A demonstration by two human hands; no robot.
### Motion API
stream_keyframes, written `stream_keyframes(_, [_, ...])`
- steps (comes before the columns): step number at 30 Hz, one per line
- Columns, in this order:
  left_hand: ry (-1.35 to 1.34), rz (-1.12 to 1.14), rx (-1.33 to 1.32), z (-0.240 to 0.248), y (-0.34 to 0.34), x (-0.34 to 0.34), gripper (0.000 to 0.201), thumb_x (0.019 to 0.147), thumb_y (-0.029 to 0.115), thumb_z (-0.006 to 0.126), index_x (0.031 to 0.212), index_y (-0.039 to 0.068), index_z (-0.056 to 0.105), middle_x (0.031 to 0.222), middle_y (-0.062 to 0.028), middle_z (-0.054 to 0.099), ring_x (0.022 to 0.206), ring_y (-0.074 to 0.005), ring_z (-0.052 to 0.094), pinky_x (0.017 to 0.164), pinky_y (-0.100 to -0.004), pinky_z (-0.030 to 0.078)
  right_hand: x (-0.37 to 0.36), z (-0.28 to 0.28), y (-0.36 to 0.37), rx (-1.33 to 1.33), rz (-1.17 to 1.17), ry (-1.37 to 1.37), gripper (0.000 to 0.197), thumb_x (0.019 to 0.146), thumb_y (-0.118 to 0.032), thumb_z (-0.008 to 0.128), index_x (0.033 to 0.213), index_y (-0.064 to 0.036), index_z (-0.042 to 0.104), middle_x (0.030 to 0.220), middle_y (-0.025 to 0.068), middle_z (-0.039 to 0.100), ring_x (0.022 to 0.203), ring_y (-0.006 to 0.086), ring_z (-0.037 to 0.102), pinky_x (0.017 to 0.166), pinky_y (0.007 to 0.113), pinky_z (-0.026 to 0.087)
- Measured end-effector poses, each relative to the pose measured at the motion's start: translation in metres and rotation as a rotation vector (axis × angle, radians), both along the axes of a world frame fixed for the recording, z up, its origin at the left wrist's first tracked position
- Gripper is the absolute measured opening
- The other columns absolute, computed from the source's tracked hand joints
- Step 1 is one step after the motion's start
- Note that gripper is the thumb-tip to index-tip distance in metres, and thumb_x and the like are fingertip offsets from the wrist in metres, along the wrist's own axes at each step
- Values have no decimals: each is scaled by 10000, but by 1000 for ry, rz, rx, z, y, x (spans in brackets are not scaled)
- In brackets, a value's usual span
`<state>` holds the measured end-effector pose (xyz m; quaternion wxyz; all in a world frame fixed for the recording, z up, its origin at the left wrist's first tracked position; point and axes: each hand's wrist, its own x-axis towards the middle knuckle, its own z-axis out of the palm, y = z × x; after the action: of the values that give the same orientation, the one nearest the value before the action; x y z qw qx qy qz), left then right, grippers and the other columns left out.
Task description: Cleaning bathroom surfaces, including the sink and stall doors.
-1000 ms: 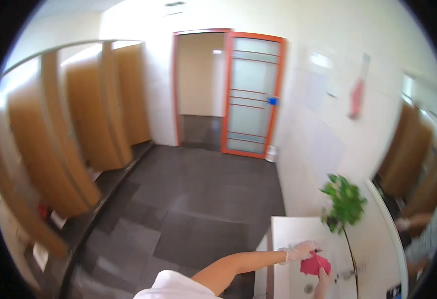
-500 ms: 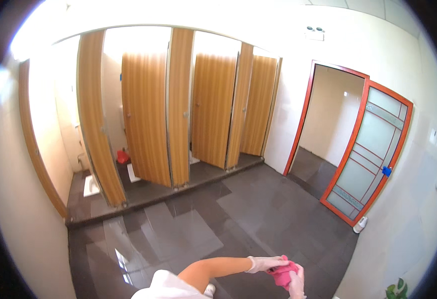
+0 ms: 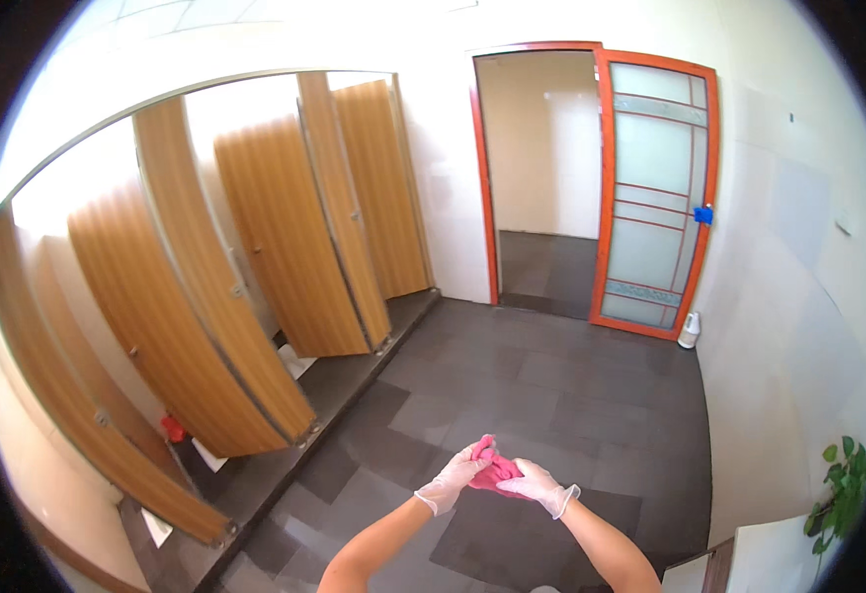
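A bunched pink cloth (image 3: 498, 474) is held in front of me, above the dark floor. My left hand (image 3: 450, 480), in a thin whitish glove, grips its left side. On the other side my right hand (image 3: 541, 485), gloved the same way, has its fingers closed on the cloth. Both hands almost meet around it, and part of the cloth is hidden under the fingers. A small end of it sticks up above the left hand.
Wood-coloured stall doors (image 3: 289, 242) line the left on a raised step (image 3: 359, 390). Ahead is an orange-framed sliding glass door (image 3: 655, 198) beside an open doorway. A white bottle (image 3: 690, 331) stands at its foot. A green plant (image 3: 841, 494) is at the lower right.
My view has turned to the right, toward the doorway. Both forearms now show, and the hands with the cloth sit nearer the middle of the view. The cloth stays in both hands.
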<state>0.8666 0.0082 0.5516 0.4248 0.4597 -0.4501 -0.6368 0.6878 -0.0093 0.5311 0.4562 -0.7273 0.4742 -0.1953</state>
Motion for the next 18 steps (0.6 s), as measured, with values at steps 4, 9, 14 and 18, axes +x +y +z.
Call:
stream_keyframes(4, [-5, -31, -45, 2, -41, -8, 428, 823, 16, 455, 1242, 77, 392, 1181, -18, 469, 1086, -112, 432, 899, -246, 355, 7, 3, -33, 128, 1, -194, 471, 723, -246, 666, 1075, 0, 472, 988, 76, 546, 901, 152, 532, 793, 285, 421])
stream_keyframes(9, [58, -57, -209, -26, -101, -30, 420, 762, -21, 466, 1178, 30, 468, 1320, -92, 303, 1201, -188, 325, 974, -275, 305, 4, -4, -87, 271, -1, -690, 560, 773, -72, 579, 1251, -13, 292, 1136, 94, 451, 1033, 164, 467, 882, 287, 381])
stream_keyframes(14, [-235, -73, -467, -53, -180, -29, 379, 846, 147, 486, 1221, 110, 449, 1270, -83, 395, 1171, -178, 362, 982, -284, 281, -10, -12, -160, 286, 12, -702, 374, 766, -39, 579, 1117, 9, 459, 1006, 62, 547, 907, 131, 536, 811, 265, 426])
stream_keyframes(18, [-124, -99, -78, -25, -211, 12, 384, 855, 197, 496, 1227, 117, 446, 1137, -48, 520, 1062, -130, 447, 938, -269, 321, -6, -39, -237, 357, -29, -757, 209, 784, -19, 553, 987, 1, 507, 913, 63, 567, 832, 127, 549, 736, 256, 454])
